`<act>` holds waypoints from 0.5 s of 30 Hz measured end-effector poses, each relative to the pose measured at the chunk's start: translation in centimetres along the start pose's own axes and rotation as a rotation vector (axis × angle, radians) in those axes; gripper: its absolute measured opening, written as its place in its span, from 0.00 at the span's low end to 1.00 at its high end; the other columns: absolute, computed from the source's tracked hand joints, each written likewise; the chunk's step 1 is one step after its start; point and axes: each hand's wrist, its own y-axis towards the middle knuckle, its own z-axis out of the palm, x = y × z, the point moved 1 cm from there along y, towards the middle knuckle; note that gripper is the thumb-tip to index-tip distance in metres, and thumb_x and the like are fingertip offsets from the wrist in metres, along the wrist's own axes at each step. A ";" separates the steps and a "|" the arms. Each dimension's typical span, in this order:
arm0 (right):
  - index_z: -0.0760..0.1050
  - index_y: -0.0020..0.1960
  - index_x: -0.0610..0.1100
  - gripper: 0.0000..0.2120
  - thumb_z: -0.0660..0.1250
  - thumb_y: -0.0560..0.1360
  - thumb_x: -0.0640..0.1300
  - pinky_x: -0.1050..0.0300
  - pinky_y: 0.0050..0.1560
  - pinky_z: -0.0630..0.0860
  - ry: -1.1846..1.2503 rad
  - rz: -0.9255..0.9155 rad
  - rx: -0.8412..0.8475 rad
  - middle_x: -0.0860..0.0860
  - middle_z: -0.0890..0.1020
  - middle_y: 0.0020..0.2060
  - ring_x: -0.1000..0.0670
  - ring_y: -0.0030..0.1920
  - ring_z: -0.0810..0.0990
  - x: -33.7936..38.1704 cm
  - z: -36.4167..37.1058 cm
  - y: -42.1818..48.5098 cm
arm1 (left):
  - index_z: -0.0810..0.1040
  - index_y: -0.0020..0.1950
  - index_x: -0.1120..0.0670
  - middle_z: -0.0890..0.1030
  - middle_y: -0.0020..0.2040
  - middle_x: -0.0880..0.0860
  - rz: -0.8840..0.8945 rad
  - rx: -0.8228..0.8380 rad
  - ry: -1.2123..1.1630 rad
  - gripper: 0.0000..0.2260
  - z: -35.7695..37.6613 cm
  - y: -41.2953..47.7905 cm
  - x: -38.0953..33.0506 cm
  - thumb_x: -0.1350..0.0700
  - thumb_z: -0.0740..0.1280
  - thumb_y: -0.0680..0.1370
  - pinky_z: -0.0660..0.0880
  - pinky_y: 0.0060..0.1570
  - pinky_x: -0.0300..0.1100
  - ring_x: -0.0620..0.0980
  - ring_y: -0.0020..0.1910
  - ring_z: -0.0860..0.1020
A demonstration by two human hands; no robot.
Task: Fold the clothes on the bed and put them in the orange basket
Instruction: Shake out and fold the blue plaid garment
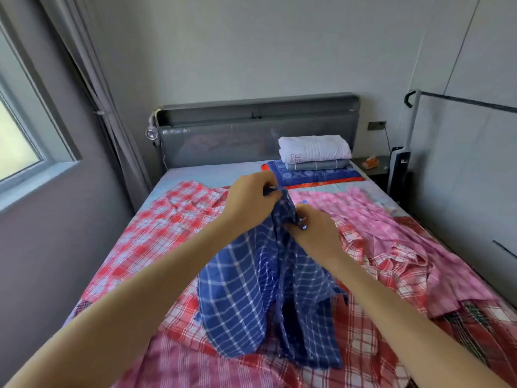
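A blue checked shirt (251, 298) hangs lifted above the bed (195, 175), its lower part draping onto the clothes beneath. My left hand (249, 200) pinches its top edge. My right hand (313, 228) grips the same bunched cloth just below and to the right. A red checked garment (156, 228) lies spread on the left of the bed. A pink checked garment (391, 219) and a crumpled red-and-white one (386, 264) lie on the right. The orange basket is not in view.
At the head of the bed a folded white towel (313, 148) rests on a grey folded cloth and a blue patterned pillow (316, 175). A grey headboard (251, 135) stands behind. A window (16, 135) is left; a bedside table (372, 163) and rack (414, 121) are right.
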 end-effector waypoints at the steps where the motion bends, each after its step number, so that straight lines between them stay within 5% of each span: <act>1: 0.68 0.41 0.49 0.07 0.65 0.76 0.45 0.60 0.29 0.62 0.006 0.028 -0.086 0.58 0.70 0.30 0.58 0.30 0.69 -0.2 0.2 -0.4 | 0.77 0.44 0.58 0.78 0.38 0.53 0.010 -0.034 -0.021 0.04 -0.5 1.0 -0.7 0.57 0.66 0.75 0.67 0.37 0.44 0.53 0.39 0.73; 2: 0.70 0.46 0.49 0.03 0.65 0.76 0.45 0.59 0.29 0.66 0.024 0.051 -0.169 0.59 0.72 0.32 0.58 0.31 0.71 -0.3 0.4 -0.7 | 0.77 0.44 0.58 0.77 0.38 0.51 0.021 -0.062 -0.035 0.04 -1.1 2.0 -1.4 0.57 0.66 0.75 0.66 0.36 0.42 0.52 0.39 0.72; 5: 0.73 0.57 0.44 0.15 0.70 0.73 0.47 0.57 0.33 0.75 0.029 0.051 -0.431 0.55 0.78 0.42 0.52 0.38 0.79 -0.1 0.5 -1.2 | 0.75 0.42 0.54 0.75 0.37 0.48 0.083 -0.112 -0.037 0.04 -3.5 5.1 -4.1 0.56 0.66 0.76 0.63 0.32 0.41 0.49 0.38 0.71; 8: 0.74 0.57 0.39 0.22 0.72 0.70 0.52 0.59 0.33 0.76 -0.090 0.030 -0.572 0.49 0.80 0.46 0.50 0.42 0.80 0.2 0.6 -0.9 | 0.74 0.42 0.54 0.75 0.38 0.49 0.154 -0.153 -0.024 0.04 -5.5 7.7 -6.5 0.56 0.64 0.76 0.62 0.33 0.40 0.50 0.38 0.71; 12: 0.76 0.50 0.42 0.27 0.58 0.71 0.66 0.62 0.28 0.70 -0.121 0.050 -0.602 0.51 0.80 0.39 0.51 0.35 0.80 0.9 0.2 -0.1 | 0.75 0.42 0.55 0.74 0.38 0.50 0.198 -0.238 -0.088 0.04 -8.0 10.2 -9.5 0.56 0.64 0.76 0.65 0.30 0.37 0.49 0.38 0.72; 15: 0.74 0.51 0.44 0.26 0.57 0.72 0.66 0.58 0.30 0.72 -0.085 0.107 -0.552 0.52 0.81 0.40 0.51 0.35 0.80 1.6 0.0 0.7 | 0.71 0.36 0.54 0.73 0.35 0.48 0.209 -0.290 -0.113 0.09 -9.5 11.2 -11.1 0.56 0.64 0.77 0.63 0.28 0.33 0.48 0.35 0.70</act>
